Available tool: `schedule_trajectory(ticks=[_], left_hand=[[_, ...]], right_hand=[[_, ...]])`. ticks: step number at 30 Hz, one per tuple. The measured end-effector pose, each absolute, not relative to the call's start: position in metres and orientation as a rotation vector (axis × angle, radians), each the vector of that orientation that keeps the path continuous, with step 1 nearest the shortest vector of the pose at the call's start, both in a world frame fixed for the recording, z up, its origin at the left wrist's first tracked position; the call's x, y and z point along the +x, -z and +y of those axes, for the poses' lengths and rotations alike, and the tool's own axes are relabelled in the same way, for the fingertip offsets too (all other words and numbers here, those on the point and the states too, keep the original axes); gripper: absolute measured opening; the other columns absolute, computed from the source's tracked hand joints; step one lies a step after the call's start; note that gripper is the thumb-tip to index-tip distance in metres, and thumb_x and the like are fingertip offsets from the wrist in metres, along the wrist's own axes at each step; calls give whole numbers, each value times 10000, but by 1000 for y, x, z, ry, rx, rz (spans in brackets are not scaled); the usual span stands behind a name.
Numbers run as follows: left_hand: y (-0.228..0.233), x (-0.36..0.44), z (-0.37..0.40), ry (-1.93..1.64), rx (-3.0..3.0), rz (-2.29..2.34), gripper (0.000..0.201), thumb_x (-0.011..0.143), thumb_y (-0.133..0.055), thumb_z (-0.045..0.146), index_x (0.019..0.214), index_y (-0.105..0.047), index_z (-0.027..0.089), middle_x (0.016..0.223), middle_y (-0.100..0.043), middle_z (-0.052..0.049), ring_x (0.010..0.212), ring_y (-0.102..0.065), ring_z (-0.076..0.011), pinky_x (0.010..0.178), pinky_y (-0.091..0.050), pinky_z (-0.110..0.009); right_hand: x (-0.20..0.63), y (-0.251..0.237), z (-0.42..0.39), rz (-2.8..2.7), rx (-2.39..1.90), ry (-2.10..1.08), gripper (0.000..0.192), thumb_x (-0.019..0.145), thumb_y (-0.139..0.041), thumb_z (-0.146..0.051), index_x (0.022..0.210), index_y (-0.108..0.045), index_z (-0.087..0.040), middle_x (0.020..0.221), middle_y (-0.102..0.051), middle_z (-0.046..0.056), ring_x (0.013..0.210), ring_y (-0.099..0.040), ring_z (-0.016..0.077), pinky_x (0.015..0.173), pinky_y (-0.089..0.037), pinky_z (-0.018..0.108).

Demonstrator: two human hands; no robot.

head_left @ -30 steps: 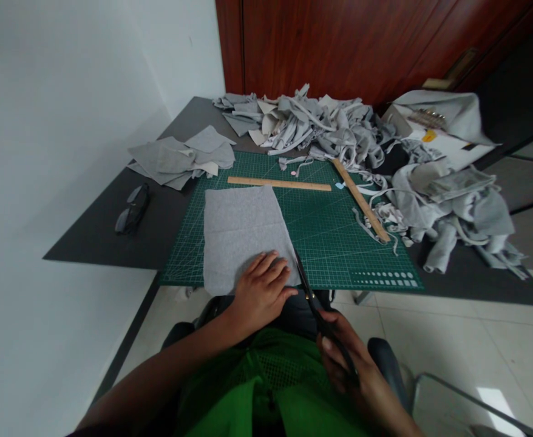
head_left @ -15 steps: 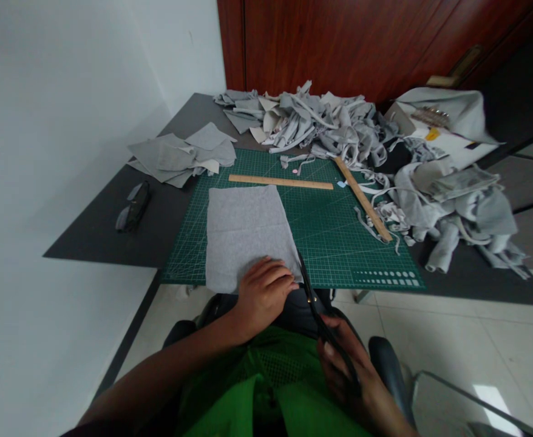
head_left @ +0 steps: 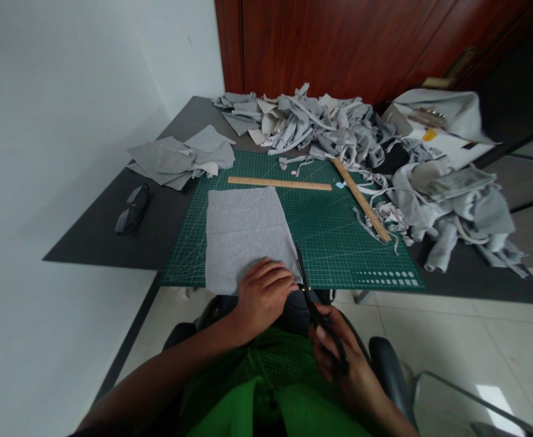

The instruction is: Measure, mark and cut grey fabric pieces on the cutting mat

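A grey cloth piece (head_left: 246, 227), roughly square with a faint crease across it, lies on the green cutting mat (head_left: 334, 233). My left hand (head_left: 266, 294) grips the cloth's near right corner, fingers together and fingertips beside the blades. In my right hand (head_left: 339, 346) is a pair of black scissors (head_left: 311, 303), its handles partly hidden by my fingers. The blades point away from me along the cloth's right edge, slightly apart. Whether fabric lies between them I cannot make out.
Two wooden rulers lie on the mat, one crosswise (head_left: 280, 182), one slanted (head_left: 361, 199). A fabric stack (head_left: 175, 159) and glasses (head_left: 132, 209) are at left. Scraps (head_left: 312, 121) heap along the back; rolled fabric (head_left: 458, 206) and a white box (head_left: 425, 136) stand right.
My right hand and the scissors have moved slightly forward and left, up along the cloth's right edge. My left hand and the cloth stay where they were.
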State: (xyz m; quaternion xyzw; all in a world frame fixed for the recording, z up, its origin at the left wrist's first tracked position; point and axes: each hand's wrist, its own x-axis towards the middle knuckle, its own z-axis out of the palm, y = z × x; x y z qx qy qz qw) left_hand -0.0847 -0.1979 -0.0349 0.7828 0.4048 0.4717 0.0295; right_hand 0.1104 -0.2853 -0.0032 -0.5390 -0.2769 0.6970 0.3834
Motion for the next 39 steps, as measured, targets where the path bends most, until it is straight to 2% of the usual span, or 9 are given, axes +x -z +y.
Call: schedule_trajectory(ticks=[5, 9, 15, 23, 31, 39], left_hand=[[35, -85, -198, -1459, 2436, 1239, 10, 983, -726, 210, 988, -731, 203, 953, -821, 8, 985, -776, -218, 1031, -576, -455], [34, -85, -199, -1445, 2439, 1237, 9, 981, -728, 210, 978, -736, 207, 954, -820, 9, 992, -774, -216, 1029, -578, -456], [35, -85, -198, -1488, 2393, 1218, 29, 995, -708, 219, 1004, -735, 212, 951, -823, 3, 968, -781, -211, 1016, -585, -457], [34, -86, -199, -1430, 2428, 1221, 39, 985, -716, 205, 1007, -745, 220, 972, -825, 3, 1011, -779, -214, 1050, -571, -459], [35, -86, -199, -1429, 2415, 1216, 46, 987, -714, 213, 1005, -756, 215, 978, -825, -3, 1015, -775, -212, 1069, -556, -457], [33, -86, -200, -1345, 2436, 1248, 48, 984, -712, 219, 971, -758, 220, 977, -823, 10, 1040, -763, -221, 1048, -563, -462]], right_hand=[[115, 7, -292, -678, -1374, -1793, 629, 745, -874, -621, 1197, -591, -288, 747, -514, -55, 508, -337, 75, 439, -267, 198], [116, 11, -297, -693, -1391, -1752, 556, 787, -859, -592, 1187, -602, -303, 757, -514, -50, 524, -362, 86, 457, -265, 211], [110, 7, -291, -731, -1405, -1754, 551, 837, -822, -604, 1240, -598, -303, 724, -483, -65, 526, -355, 92, 457, -272, 214], [109, 7, -285, -824, -1404, -1766, 590, 860, -786, -633, 1279, -550, -290, 675, -480, -85, 497, -380, 92, 435, -290, 202], [102, -1, -283, -832, -1445, -1745, 660, 810, -795, -684, 1265, -540, -281, 647, -453, -110, 462, -358, 79, 413, -296, 189], [102, -2, -287, -824, -1460, -1753, 637, 829, -793, -660, 1281, -543, -287, 655, -459, -107, 461, -352, 75, 417, -290, 197]])
